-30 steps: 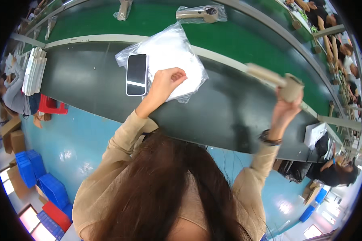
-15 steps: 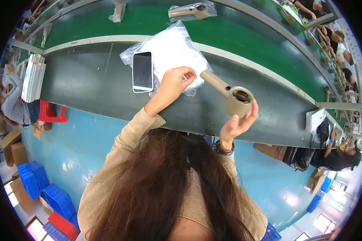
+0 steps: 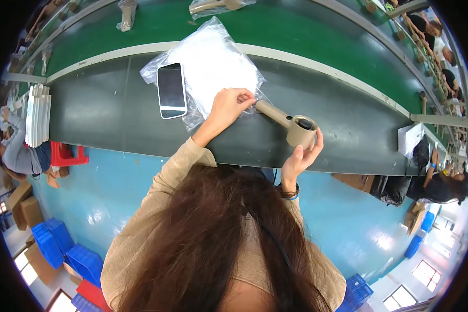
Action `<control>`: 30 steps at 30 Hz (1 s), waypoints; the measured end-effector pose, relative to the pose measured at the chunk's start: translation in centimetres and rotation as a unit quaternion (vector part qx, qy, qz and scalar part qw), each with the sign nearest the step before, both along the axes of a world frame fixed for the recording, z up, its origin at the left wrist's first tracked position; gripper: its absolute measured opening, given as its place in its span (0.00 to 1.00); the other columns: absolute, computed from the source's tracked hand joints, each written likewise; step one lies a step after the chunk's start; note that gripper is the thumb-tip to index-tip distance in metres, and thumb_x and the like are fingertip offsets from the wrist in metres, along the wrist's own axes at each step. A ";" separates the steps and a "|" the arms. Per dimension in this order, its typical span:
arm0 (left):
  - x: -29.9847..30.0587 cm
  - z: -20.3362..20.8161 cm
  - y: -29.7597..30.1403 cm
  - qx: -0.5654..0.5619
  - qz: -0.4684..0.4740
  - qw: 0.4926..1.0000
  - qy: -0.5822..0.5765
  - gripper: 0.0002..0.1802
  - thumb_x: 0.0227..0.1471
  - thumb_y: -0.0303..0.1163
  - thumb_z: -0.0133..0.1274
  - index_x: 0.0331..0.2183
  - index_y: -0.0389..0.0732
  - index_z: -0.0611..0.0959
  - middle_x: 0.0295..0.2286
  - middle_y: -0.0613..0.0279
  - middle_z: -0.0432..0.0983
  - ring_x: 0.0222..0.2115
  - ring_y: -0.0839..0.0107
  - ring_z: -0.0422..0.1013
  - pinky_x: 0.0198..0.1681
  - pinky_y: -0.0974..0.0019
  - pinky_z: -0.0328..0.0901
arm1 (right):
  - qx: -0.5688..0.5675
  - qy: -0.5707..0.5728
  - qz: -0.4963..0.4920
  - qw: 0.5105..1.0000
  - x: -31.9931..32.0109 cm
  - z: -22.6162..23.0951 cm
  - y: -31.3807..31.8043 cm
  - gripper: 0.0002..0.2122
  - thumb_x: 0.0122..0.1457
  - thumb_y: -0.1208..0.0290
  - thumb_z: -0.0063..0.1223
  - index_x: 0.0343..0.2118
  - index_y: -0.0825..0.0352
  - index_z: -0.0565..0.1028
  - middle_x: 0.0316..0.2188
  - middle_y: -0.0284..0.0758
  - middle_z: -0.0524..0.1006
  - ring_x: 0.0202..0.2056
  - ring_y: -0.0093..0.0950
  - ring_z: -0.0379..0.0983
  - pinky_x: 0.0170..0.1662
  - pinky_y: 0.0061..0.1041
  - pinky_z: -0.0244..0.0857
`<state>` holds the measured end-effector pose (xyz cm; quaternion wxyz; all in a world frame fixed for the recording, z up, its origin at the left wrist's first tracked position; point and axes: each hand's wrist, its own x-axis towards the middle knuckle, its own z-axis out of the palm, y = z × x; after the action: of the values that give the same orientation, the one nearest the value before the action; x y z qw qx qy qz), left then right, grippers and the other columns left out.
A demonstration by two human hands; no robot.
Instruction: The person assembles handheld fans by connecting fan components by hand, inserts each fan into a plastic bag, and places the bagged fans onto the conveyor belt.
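Observation:
My right hand (image 3: pixel 302 160) holds a beige hair dryer (image 3: pixel 300 136) by its round head, thumb and fingers wrapped around the near side. The dryer's handle slants up to the left, and its end lies right at the fingertips of my left hand (image 3: pixel 228 106). That left hand is closed in a pinch; whatever sits between its fingertips is too small to make out. Beneath and beyond it lies a stack of clear plastic bags (image 3: pixel 210 62) on the dark work surface (image 3: pixel 99 104). A white-edged phone (image 3: pixel 171 91) rests on the left side of the bags.
Past the pale rail runs a green conveyor belt (image 3: pixel 296 31) carrying bagged hair dryers (image 3: pixel 216 6). White panels (image 3: pixel 38 115) stand at the left end of the table, near a red stool (image 3: pixel 70 155) and a seated person. At the right are a white package (image 3: pixel 410 139) and another person.
The hair dryer's handle end has come up against my left fingertips, and its head has tilted. Bagged dryers on the belt appear farther left and up, partly because the view has shifted.

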<state>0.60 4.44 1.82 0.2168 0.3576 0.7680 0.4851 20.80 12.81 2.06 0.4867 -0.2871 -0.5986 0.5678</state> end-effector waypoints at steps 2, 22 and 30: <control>-0.1 -0.1 0.0 0.021 0.004 1.000 -0.021 0.08 0.48 0.28 0.60 0.32 0.35 0.85 0.23 0.60 0.80 0.24 0.75 0.76 0.30 0.73 0.69 | 0.076 -0.018 0.003 0.997 -0.1 -0.3 -0.1 0.31 0.57 0.62 0.49 0.60 0.70 0.54 0.53 0.46 0.66 0.52 0.34 0.65 0.55 0.31 0.58; -3.0 6.1 -4.0 0.212 -0.015 0.948 -0.237 0.07 0.59 0.29 0.51 0.37 0.36 0.78 0.30 0.72 0.73 0.31 0.83 0.67 0.36 0.77 0.63 | 0.360 -0.098 0.286 0.883 -9.2 6.6 2.1 0.29 0.47 0.75 0.55 0.54 0.68 0.62 0.51 0.47 0.68 0.53 0.39 0.66 0.57 0.36 0.59; -3.4 5.6 -4.7 0.255 0.031 0.941 -0.222 0.08 0.59 0.32 0.51 0.37 0.37 0.76 0.29 0.73 0.69 0.30 0.85 0.63 0.35 0.79 0.59 | -0.020 0.149 0.209 0.966 -9.6 4.9 0.5 0.29 0.51 0.63 0.55 0.54 0.62 0.56 0.49 0.43 0.67 0.50 0.34 0.66 0.55 0.33 0.59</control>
<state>-2.83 -0.26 7.40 0.2682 0.2604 0.5614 0.7383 11.22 13.34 6.97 0.4354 -0.0774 -0.5543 0.7052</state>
